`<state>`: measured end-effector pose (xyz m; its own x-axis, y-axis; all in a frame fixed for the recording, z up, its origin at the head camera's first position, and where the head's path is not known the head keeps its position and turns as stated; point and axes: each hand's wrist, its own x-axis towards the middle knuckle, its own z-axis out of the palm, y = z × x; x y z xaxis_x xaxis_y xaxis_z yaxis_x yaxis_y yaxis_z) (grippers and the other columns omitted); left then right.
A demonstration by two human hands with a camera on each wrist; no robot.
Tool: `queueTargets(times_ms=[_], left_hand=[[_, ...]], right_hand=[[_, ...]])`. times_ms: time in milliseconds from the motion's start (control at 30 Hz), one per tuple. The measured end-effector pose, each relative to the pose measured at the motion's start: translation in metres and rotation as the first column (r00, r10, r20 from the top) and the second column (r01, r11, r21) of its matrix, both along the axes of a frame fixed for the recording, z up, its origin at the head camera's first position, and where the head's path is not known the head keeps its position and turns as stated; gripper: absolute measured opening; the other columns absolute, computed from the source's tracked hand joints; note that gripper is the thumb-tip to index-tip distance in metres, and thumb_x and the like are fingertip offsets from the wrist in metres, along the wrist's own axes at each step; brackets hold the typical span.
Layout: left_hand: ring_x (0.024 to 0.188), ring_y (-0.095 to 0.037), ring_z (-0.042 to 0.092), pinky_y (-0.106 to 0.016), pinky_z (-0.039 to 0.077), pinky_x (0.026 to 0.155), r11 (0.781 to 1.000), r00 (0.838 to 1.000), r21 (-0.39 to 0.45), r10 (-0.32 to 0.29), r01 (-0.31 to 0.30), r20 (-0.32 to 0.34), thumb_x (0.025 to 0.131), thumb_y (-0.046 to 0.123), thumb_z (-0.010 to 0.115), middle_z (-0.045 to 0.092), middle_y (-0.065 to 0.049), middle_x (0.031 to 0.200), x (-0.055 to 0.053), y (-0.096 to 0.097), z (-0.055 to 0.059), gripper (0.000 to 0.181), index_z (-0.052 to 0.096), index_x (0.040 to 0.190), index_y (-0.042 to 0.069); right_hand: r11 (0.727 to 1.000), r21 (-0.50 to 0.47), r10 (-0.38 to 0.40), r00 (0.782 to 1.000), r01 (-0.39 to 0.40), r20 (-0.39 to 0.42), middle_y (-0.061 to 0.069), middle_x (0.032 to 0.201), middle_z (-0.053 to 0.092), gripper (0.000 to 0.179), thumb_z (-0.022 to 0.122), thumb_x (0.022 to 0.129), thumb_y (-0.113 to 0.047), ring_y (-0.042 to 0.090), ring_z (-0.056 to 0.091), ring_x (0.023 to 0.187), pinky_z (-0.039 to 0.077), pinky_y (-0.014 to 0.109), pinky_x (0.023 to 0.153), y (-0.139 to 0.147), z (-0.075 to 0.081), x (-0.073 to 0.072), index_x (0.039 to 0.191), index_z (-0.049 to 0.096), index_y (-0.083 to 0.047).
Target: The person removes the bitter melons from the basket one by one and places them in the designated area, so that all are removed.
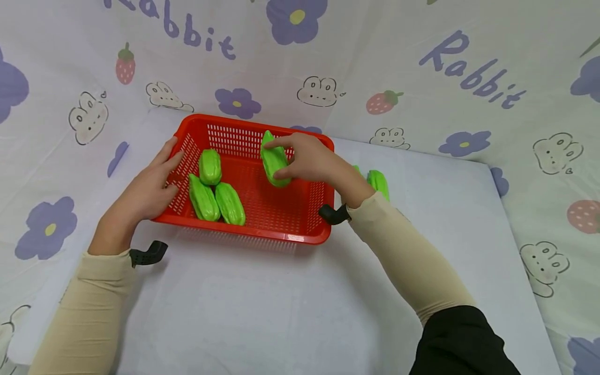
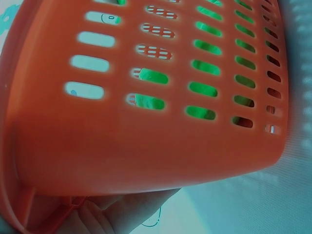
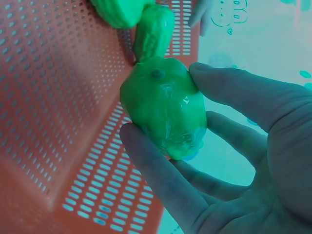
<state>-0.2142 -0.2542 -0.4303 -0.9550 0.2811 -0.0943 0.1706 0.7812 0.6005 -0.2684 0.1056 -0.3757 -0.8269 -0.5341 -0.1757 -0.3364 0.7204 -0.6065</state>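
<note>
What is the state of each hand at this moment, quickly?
Left hand: open, resting on the rim of the red basket.
Right hand: closed, holding a green vegetable.

Basket (image 1: 276, 205) from above and wrist-close

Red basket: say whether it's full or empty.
Neither; the red basket is partly filled. Three green vegetables lie toward its left end, and much of the rest shows bare.
</note>
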Motion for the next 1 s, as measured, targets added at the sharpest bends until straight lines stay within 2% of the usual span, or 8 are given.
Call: queueTargets(times_ms=[233, 433, 733, 1000], left_hand=[[0.164, -0.04, 0.013, -0.068, 0.033, 0.119, 1.0, 1.0, 0.0, -0.003, 0.003, -0.001, 0.098, -0.004, 0.051, -0.007, 0.0, 0.182, 0.001, 0.001, 0.002, 0.077, 0.024, 0.17, -0.001], [0.164, -0.041, 0.013, -0.068, 0.033, 0.119, 1.0, 1.0, -0.006, -0.007, 0.007, 0.001, 0.099, -0.003, 0.052, -0.007, -0.001, 0.182, 0.001, 0.001, 0.002, 0.076, 0.024, 0.17, -0.002], [0.164, -0.04, 0.013, -0.067, 0.03, 0.122, 1.0, 1.0, -0.006, -0.021, 0.021, -0.002, 0.098, -0.003, 0.051, -0.007, -0.001, 0.182, 0.002, 0.0, 0.001, 0.077, 0.024, 0.17, -0.002], [0.164, -0.041, 0.015, -0.068, 0.031, 0.121, 1.0, 1.0, -0.011, -0.021, 0.021, -0.015, 0.097, -0.003, 0.051, -0.006, -0.001, 0.182, 0.001, -0.001, 0.001, 0.077, 0.024, 0.17, -0.003]], right_hand=[[1.0, -0.019, -0.017, 1.0, 0.017, 0.0, 0.004, 0.117, 0.065, 0.065, 0.087, 0.091, -0.021, 0.023, 0.065, 0.094, 0.055, 0.036, 0.081, 0.013, 0.008, 0.006, 0.152, 0.066, -0.023], [0.998, -0.036, -0.044, 0.999, 0.044, 0.014, 0.007, 0.122, 0.063, 0.066, 0.087, 0.092, -0.021, 0.024, 0.07, 0.095, 0.057, 0.036, 0.084, 0.024, 0.009, 0.009, 0.153, 0.064, -0.021], [0.993, -0.067, -0.091, 0.996, 0.092, 0.017, 0.006, 0.129, 0.062, 0.067, 0.088, 0.091, -0.023, 0.023, 0.071, 0.102, 0.06, 0.039, 0.083, 0.038, 0.015, 0.015, 0.154, 0.064, -0.023], [0.991, -0.087, -0.107, 0.994, 0.106, -0.005, 0.006, 0.13, 0.061, 0.065, 0.087, 0.093, -0.024, 0.025, 0.071, 0.098, 0.059, 0.041, 0.082, 0.051, 0.021, 0.022, 0.153, 0.064, -0.023]])
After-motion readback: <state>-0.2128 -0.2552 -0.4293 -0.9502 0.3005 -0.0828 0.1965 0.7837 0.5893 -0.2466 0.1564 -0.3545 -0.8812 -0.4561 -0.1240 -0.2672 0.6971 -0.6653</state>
